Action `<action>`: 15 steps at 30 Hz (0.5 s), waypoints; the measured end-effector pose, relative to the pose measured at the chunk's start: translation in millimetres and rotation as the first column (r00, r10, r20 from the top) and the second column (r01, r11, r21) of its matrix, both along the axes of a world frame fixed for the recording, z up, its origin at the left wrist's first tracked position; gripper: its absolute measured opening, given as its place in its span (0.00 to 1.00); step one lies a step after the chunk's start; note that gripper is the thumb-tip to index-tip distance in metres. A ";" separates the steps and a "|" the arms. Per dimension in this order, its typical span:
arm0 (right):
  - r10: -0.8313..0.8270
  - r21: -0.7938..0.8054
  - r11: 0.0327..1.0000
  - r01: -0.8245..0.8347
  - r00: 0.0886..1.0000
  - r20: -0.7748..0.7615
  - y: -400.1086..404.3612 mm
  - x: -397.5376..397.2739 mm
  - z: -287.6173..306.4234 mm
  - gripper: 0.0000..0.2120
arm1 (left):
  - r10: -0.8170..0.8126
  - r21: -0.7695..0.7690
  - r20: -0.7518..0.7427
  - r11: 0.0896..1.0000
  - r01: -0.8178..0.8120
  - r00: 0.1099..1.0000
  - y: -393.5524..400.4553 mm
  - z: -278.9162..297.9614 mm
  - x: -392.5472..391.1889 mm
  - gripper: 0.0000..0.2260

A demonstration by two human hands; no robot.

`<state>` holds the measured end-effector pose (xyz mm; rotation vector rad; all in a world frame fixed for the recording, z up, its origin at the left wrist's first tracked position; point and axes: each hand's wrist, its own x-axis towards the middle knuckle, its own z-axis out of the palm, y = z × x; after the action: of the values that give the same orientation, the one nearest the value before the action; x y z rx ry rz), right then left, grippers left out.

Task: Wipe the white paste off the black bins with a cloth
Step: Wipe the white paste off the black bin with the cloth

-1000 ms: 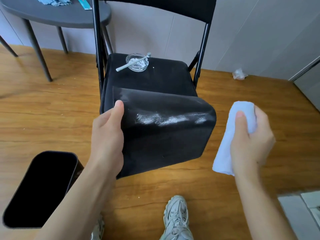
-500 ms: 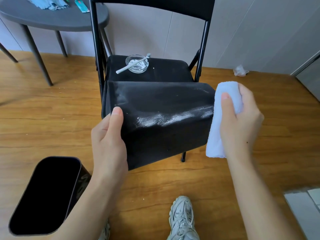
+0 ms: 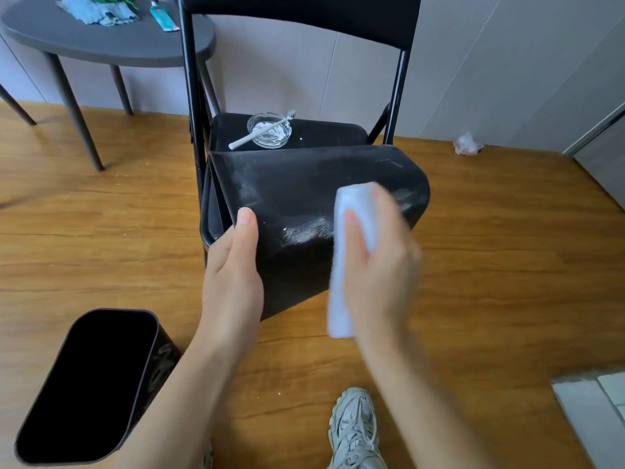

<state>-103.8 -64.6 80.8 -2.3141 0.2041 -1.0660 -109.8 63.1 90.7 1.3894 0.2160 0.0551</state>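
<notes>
A person's left hand (image 3: 233,265) grips a black bin (image 3: 304,198) tipped on its side against a folding chair (image 3: 297,15), while the blurred right hand (image 3: 375,265) clutches a folded white cloth (image 3: 351,225) on its paste-smeared (image 3: 304,231) wall. A second bin (image 3: 91,384) stands on the floor. No lettering is legible.

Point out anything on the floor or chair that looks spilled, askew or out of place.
A crumpled wrapper lies on the floor by the wall. White specks dot the chair seat near the glass dish, whose toothbrush juts over its rim. The second bin on the floor leans tilted.
</notes>
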 end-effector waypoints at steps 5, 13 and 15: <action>0.246 -0.219 0.946 -0.241 0.969 -0.001 33.1 -11.2 -2.7 0.17 | -0.015 -0.076 0.046 0.997 0.018 0.999 6.1 1.1 11.0 0.26; -0.309 0.011 0.949 0.314 0.940 -0.146 -70.9 10.2 -9.9 0.18 | 0.058 -0.106 -0.012 0.993 -0.059 0.998 8.3 7.4 -4.4 0.21; -0.283 0.038 0.956 0.290 0.950 -0.132 -67.5 5.5 -10.8 0.17 | 0.041 -0.098 -0.015 0.994 -0.043 0.999 5.4 10.6 -9.2 0.19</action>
<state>-98.3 -132.1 70.0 -2.3489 0.6297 -1.0349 -119.0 68.6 101.3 1.2873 0.2559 0.0693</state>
